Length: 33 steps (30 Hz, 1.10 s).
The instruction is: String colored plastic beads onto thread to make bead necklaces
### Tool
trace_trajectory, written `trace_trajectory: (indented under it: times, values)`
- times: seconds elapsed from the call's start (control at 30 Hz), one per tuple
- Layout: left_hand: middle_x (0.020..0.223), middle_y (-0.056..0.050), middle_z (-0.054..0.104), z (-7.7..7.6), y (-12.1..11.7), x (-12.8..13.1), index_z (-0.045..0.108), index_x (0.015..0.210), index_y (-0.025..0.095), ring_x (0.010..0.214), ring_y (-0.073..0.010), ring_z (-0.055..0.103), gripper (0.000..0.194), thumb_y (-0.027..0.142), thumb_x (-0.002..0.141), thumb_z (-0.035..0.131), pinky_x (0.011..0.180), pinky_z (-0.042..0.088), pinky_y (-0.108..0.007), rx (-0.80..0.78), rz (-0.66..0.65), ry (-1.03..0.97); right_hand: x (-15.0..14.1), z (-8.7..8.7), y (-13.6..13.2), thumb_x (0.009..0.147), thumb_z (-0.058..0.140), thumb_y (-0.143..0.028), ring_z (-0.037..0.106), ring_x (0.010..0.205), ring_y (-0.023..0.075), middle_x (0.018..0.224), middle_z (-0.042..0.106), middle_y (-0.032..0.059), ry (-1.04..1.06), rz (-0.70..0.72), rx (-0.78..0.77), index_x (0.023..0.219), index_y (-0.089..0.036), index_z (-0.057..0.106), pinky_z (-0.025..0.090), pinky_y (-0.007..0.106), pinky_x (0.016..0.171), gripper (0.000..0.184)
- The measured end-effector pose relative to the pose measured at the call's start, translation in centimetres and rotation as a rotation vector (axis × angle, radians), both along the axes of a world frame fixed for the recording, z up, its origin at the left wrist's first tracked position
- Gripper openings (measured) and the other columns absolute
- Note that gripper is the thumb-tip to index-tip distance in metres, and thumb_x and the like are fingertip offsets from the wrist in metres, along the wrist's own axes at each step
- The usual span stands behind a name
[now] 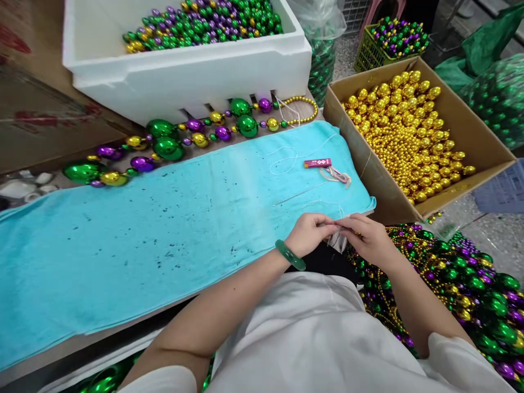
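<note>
My left hand (310,233), with a green bangle on the wrist, and my right hand (367,238) meet at the near right edge of a turquoise towel (143,234). Both are pinched together on something small and pale, perhaps thread or a bit of plastic; I cannot make it out. Thin white thread (286,161) loops across the towel just beyond them. A long strand of green, purple and gold beads (172,142) lies along the towel's far edge. A pink lighter-like item (317,163) rests on the towel near the thread.
A white foam box (184,76) of mixed beads stands at the back. A cardboard box (483,136) of gold beads sits to the right. A heap of bead necklaces (462,278) lies beside my right arm. Green bags and a green basket (368,54) are further back.
</note>
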<state>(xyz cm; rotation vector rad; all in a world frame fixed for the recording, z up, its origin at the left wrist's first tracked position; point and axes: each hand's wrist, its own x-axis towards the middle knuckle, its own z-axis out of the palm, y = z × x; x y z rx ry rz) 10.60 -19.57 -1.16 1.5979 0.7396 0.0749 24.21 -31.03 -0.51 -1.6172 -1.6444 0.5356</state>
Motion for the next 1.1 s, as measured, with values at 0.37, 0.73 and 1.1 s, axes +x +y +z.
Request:
trace_trajectory:
  times: [0.37,0.73,1.1]
  values:
    - [0.099,-0.007,0.071,1.2,2.2,-2.1,0.069,0.106,0.017,0.085,-0.0156,0.064,0.029,0.031,0.088,0.053,0.072,0.049,-0.024,0.433,0.007,-0.026,1.9,-2.6,-2.5,0.09,0.05,-0.033,0.064,0.07,0.0212,0.085,0.07,0.0073,-0.572,-0.145,-0.617,0.11,-0.02,0.064,0.039,0.027,0.056,0.028]
    - [0.092,-0.005,0.07,1.5,8.1,-9.7,0.07,0.097,0.018,0.087,-0.0156,0.064,0.022,0.028,0.09,0.052,0.079,0.048,-0.028,0.66,0.224,0.027,1.9,1.8,17.5,0.092,0.044,-0.027,0.061,0.09,0.0195,0.095,0.066,0.0069,-0.458,-0.214,-0.091,0.097,-0.019,0.066,0.041,0.027,0.072,0.024]
    - [0.094,-0.004,0.069,0.1,7.8,-13.8,0.068,0.099,0.019,0.089,-0.015,0.063,0.023,0.029,0.092,0.049,0.08,0.048,-0.027,0.634,0.238,0.105,0.1,-0.5,27.0,0.09,0.044,-0.022,0.058,0.092,0.0219,0.107,0.064,0.011,-0.499,-0.159,-0.182,0.102,-0.016,0.065,0.043,0.032,0.076,0.024]
